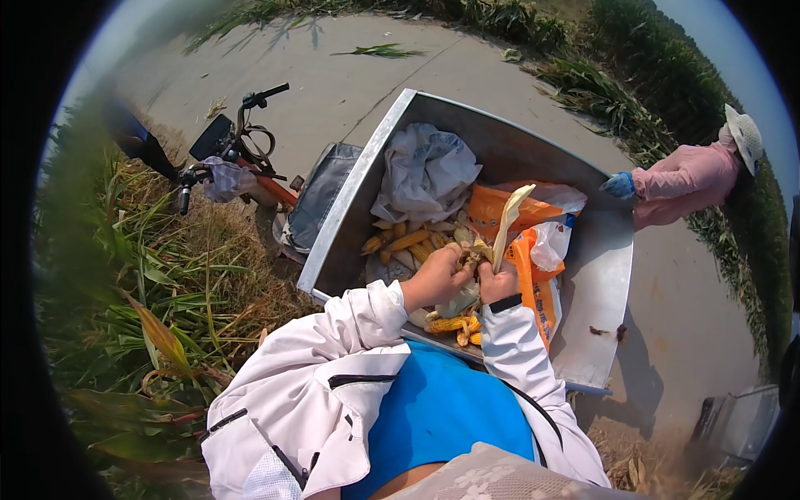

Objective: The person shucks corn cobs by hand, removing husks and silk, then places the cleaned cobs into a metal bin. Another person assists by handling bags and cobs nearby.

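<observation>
Over a metal cargo box point(333, 225), my left hand point(435, 279) and my right hand point(498, 284) are close together. The fingers of both are closed round an ear of corn, mostly hidden by them. A long pale husk leaf point(509, 223) sticks up from my right hand, and brown dry silk or husk shows between the hands. Husked yellow corn ears point(408, 240) lie in the box left of my hands. More yellow ears point(454, 325) lie just below them, among pale husks.
A crumpled white sack point(427, 173) and orange-and-white printed bags point(521, 212) are in the box. The box joins a tricycle with handlebars point(242, 137) at left. A person in pink point(687, 179) with a blue glove point(618, 185) stands at the right side. Tall plants point(150, 292) grow at left.
</observation>
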### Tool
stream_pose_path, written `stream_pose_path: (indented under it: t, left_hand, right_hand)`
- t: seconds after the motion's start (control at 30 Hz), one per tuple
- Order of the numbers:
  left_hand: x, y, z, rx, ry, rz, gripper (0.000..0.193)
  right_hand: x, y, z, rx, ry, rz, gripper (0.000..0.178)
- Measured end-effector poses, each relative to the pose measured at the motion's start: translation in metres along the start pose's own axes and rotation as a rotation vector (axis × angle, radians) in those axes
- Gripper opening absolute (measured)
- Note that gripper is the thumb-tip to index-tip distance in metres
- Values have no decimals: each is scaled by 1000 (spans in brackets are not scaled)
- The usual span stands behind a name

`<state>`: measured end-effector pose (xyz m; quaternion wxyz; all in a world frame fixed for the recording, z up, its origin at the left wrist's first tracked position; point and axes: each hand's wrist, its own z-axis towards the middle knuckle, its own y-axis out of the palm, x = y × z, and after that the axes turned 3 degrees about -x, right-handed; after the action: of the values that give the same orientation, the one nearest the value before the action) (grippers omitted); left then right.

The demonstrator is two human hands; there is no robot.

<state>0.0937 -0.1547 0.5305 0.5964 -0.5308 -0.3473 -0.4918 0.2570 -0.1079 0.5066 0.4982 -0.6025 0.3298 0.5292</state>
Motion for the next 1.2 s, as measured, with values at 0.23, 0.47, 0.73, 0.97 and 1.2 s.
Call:
stream_pose_path:
  t: [0.23,0.47,0.73,0.97,1.2]
  left_hand:
    - [9,-1,6,46,-153,-317,22]
    - [48,11,-4,-132,18,-60,10]
    - [8,11,25,196,-48,-751,16]
    - [-14,-11,-12,137,-354,-428,22]
    - [6,5,11,-173,-262,429,54]
  right_hand:
    - [-31,-2,-1,38,-204,-30,23]
    - [40,-41,50,146,208,247,30]
    - [38,-30,72,302,269,317,39]
    - [35,-65,75,309,264,501,38]
    - [2,-23,56,164,72,624,30]
